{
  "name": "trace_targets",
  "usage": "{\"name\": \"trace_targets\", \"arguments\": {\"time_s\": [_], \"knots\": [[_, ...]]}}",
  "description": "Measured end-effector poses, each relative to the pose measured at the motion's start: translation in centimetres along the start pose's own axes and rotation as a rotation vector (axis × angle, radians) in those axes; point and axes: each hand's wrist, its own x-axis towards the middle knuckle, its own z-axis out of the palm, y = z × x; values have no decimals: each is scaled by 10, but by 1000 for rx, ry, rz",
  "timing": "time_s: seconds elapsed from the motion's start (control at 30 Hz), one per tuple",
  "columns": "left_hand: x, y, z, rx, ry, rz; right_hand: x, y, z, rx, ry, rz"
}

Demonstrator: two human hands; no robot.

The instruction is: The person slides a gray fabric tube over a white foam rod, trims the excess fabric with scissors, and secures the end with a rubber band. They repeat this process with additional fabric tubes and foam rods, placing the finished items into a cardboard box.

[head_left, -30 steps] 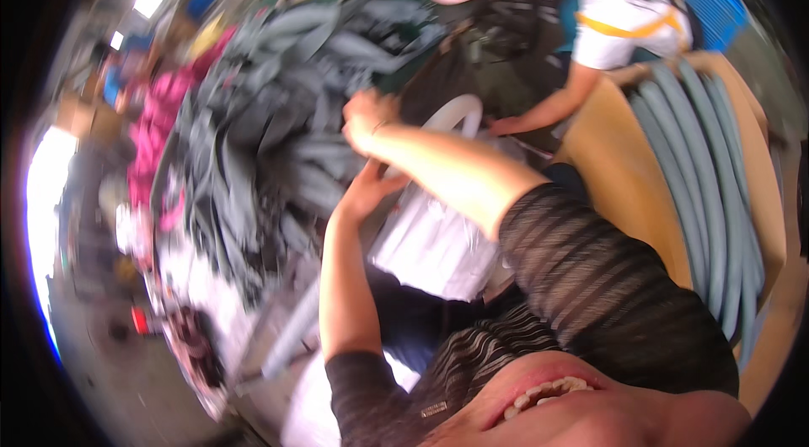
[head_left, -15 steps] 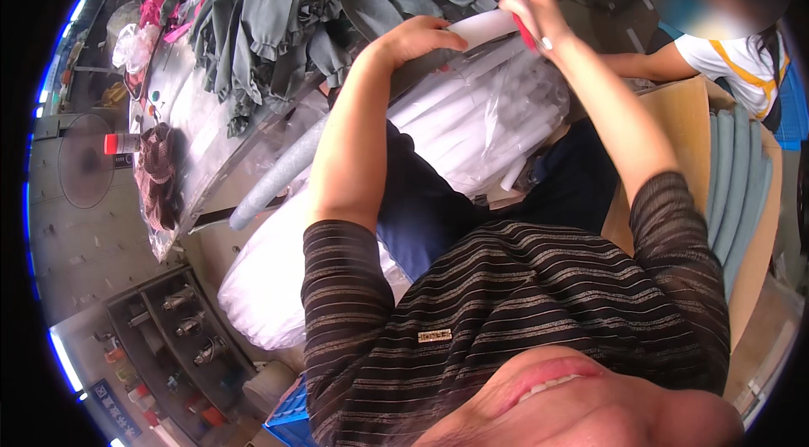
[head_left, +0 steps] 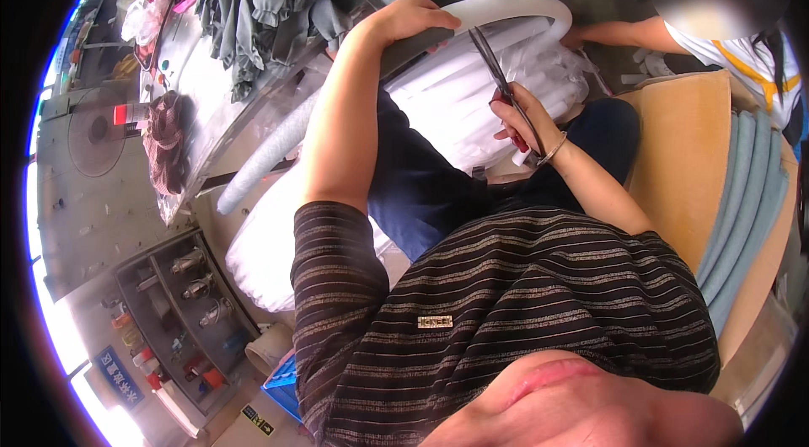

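My left hand (head_left: 415, 20) is closed round a thick white foam tube (head_left: 514, 5), which arcs away to the right and bends down at its far end. A grey-covered tube (head_left: 274, 152) slants down to the left beside my left forearm; my arm hides whether the two join. In my right hand (head_left: 527, 117) is a pair of scissors (head_left: 499, 68) with dark blades and red handles. Its tips point up and left, close below the white tube near my left fingers. Under the tube lie several white foam tubes in clear plastic (head_left: 455, 101).
Grey gathered fabric sleeves (head_left: 261, 9) heap on the table at the back left. A cardboard box (head_left: 674, 160) with grey tubes (head_left: 742, 203) stands at my right. Another person's arm (head_left: 628, 34) reaches in from the far right. A white sack (head_left: 261, 262) bulges at my left.
My right hand with the scissors has come down and nearer, away from the tube. The white tube now shows as a long arc to the right. The other person's arm reaches near it.
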Motion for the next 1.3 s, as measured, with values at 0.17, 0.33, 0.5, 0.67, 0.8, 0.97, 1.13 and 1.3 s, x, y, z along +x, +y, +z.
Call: {"name": "trace_targets", "arguments": {"time_s": [0.17,0.33,0.5,0.67,0.8,0.97,1.13,1.3], "knots": [[2,-7,2,24,29,-3,-1,20,6,-53,-47,84],[1,-8,-1,46,-81,-56,23,19,9,-10,-15,41],[3,-8,2,44,-109,-84,40,13,14,-27,-22,22],[1,-7,10,56,-95,-96,50,6,15,-34,-18,39],[1,-4,12,39,-118,-94,50,1,18,0,21,21],[-2,-4,7,-43,-128,-52,52,-7,12,-51,-14,-4],[-10,1,7,-67,-117,-21,48,-23,13,-131,-11,-71],[-20,7,4,-110,-127,22,50,-34,13,-339,38,-264]]}}
